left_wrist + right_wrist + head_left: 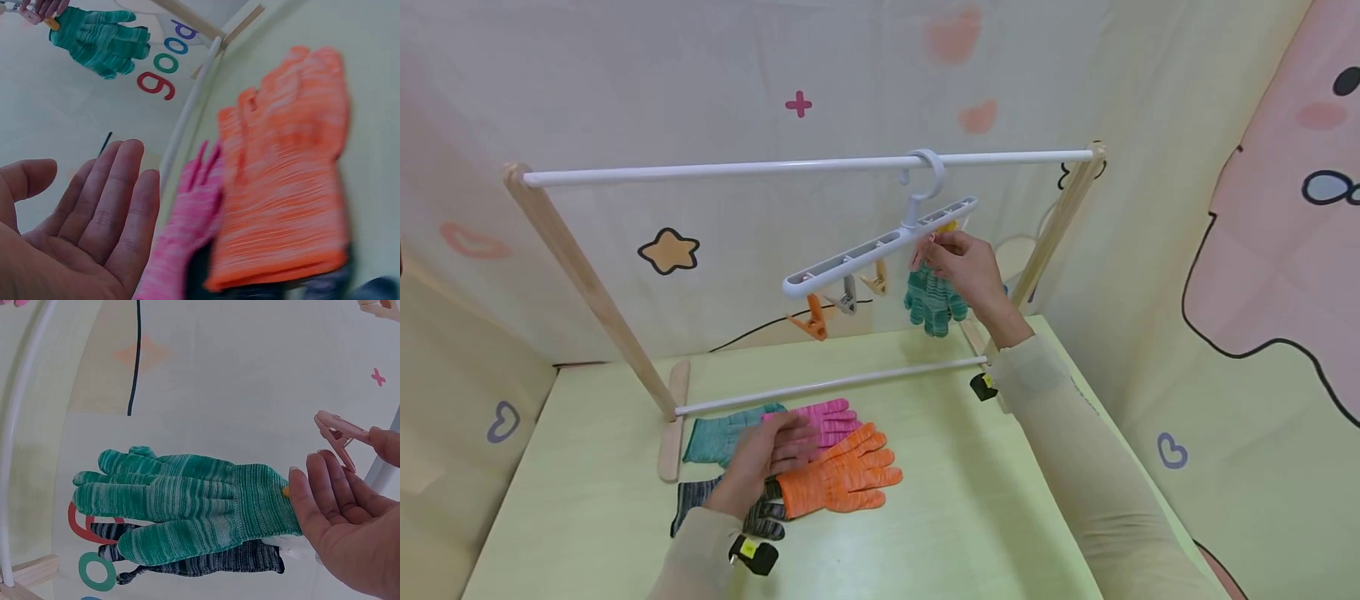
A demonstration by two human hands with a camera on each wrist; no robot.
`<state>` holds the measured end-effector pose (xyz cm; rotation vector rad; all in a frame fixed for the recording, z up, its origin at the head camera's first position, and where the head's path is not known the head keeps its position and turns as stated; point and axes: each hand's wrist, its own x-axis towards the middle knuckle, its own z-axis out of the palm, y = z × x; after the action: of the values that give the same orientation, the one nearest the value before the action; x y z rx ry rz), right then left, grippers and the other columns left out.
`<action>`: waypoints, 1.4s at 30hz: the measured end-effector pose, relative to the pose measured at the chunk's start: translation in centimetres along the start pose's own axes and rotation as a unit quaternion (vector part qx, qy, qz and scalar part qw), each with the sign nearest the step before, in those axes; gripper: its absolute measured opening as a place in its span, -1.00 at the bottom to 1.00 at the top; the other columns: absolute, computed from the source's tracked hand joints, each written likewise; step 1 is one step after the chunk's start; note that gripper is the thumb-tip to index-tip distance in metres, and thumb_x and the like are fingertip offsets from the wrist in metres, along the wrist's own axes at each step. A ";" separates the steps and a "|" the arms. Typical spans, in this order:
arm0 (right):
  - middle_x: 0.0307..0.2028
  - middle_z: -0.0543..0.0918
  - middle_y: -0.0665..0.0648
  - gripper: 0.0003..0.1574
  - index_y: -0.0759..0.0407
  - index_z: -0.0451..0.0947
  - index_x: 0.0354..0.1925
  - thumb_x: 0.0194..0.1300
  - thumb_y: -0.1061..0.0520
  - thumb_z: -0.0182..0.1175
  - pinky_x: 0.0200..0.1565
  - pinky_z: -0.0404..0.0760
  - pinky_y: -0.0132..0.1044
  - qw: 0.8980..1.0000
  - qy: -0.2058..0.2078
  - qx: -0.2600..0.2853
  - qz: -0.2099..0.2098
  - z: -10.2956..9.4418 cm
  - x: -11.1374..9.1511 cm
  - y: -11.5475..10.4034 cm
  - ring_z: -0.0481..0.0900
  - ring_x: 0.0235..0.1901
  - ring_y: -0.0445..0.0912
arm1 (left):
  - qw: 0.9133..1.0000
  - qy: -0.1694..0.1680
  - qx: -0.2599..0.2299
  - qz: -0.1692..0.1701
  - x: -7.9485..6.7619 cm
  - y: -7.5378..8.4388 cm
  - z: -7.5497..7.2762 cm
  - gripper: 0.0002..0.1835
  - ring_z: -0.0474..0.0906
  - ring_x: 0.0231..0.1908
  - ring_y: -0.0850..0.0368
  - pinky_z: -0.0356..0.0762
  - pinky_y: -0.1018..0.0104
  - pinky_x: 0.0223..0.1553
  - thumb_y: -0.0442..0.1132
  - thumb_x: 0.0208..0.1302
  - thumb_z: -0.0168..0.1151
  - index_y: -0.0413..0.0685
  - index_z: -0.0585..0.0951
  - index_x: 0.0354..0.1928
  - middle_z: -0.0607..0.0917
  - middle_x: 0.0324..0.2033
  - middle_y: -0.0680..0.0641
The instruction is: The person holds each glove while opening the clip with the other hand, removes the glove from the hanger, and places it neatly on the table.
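Note:
My right hand (964,265) is raised at the hanger's right half, thumb and fingers pinching a pink clothespin (340,428). Beside it a green striped glove (934,302) hangs fingers down from a yellow clip (949,226). Behind that glove, in the right wrist view, a dark grey glove (231,561) also hangs. My left hand (767,454) hovers over the gloves on the table, fingers extended and holding nothing. Near it lie an orange glove (842,477), a pink glove (833,417), another green glove (711,437) and a black-grey glove (691,500), partly covered.
A white hanger (850,254) hooks over the white rail (722,171) of a wooden-sided rack (591,287). Orange (812,321), grey (847,296) and beige (877,277) clips dangle from its left half. A lower bar (835,385) crosses near the table (925,533).

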<state>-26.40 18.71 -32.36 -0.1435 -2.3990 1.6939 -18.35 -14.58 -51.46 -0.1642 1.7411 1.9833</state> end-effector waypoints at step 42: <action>0.03 0.71 0.28 -0.48 0.34 0.62 0.20 0.54 -0.03 0.32 -0.06 0.67 -0.26 0.986 0.128 -0.099 -0.043 -2.7 -1.1 1.1 0.65 -0.04 0.06 | 0.979 -0.011 0.142 0.144 9.3 11.6 -2.2 -0.49 0.64 0.24 -0.22 0.60 -0.08 0.24 -0.06 0.61 0.16 -0.35 0.58 0.32 0.66 0.24 -0.34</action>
<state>-24.83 21.37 -32.67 -0.2665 -2.3377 1.3095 -32.00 -14.85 -45.16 0.2165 2.1076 1.8860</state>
